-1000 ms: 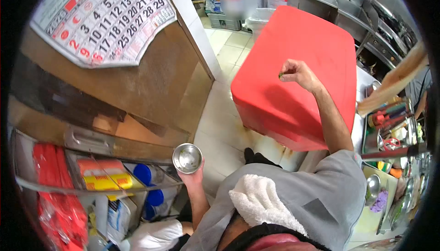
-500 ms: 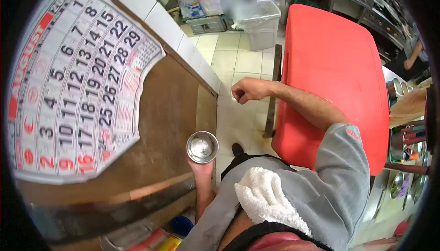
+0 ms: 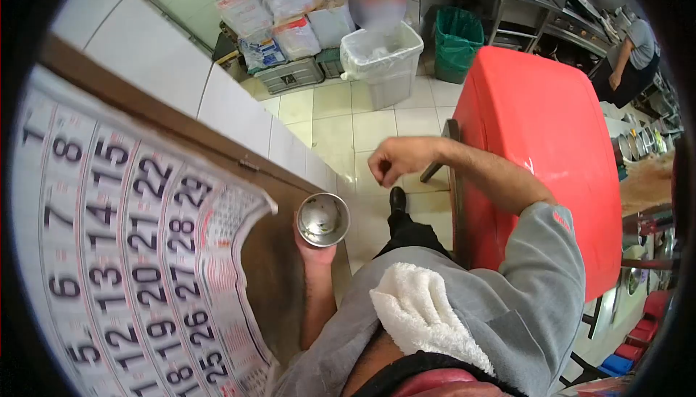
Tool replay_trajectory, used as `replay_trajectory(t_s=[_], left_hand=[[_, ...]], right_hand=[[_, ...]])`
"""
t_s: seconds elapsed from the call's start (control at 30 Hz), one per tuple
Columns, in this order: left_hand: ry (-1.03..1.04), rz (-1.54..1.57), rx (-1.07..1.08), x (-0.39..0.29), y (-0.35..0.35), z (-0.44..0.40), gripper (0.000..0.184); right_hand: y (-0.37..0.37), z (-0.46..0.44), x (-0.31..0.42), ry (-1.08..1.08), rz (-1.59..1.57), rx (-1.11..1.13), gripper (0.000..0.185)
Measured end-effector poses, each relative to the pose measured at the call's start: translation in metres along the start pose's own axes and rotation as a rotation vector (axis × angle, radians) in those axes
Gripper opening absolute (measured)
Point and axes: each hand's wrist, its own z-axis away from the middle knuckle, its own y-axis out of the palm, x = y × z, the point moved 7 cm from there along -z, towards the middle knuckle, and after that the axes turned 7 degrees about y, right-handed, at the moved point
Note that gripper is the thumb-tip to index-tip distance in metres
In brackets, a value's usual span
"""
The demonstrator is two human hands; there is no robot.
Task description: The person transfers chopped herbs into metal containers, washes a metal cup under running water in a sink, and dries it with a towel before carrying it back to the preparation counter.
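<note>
Metal bowl (image 3: 323, 219) is held in left hand (image 3: 314, 252), open side up, small bits visible inside. Palm is seen at bowl's near side; fingers are curled around its left and underside, partly hidden by it. Right hand (image 3: 400, 159) is raised to the right and far side of the bowl, apart from it; fingers are curled in, tips bent down. Whether anything is pinched there cannot be told. Large red box (image 3: 544, 172) is placed at right, under or beside the right forearm. Calendar (image 3: 145, 252) is seen at left, white towel (image 3: 417, 310) on the chest at near side. Lined bin (image 3: 391, 71) and green-lined bin (image 3: 459, 42) are seen at far side, another person (image 3: 632, 60) at far right.
</note>
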Motion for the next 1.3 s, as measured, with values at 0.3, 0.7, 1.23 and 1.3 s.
replay_trajectory(t_s=[0.3, 0.7, 1.23, 1.3], left_hand=[[0.037, -0.010, -0.042, 0.016, 0.014, -0.200, 0.050], [-0.248, -0.167, -0.050, 0.117, 0.173, -0.478, 0.049], [-0.574, -0.252, 0.223, 0.410, 0.427, -0.703, 0.047], [-0.537, -0.272, 0.230, 0.454, 0.440, -0.708, 0.049]], right_hand=[[-0.363, -0.090, -0.144, 0.111, -0.218, -0.614, 0.038], [-0.552, 0.010, -0.306, 0.660, 0.216, -1.065, 0.056], [-0.578, 0.360, -0.539, 1.075, -0.157, -1.472, 0.062], [-0.621, 0.373, -0.539, 1.015, -0.093, -1.485, 0.062]])
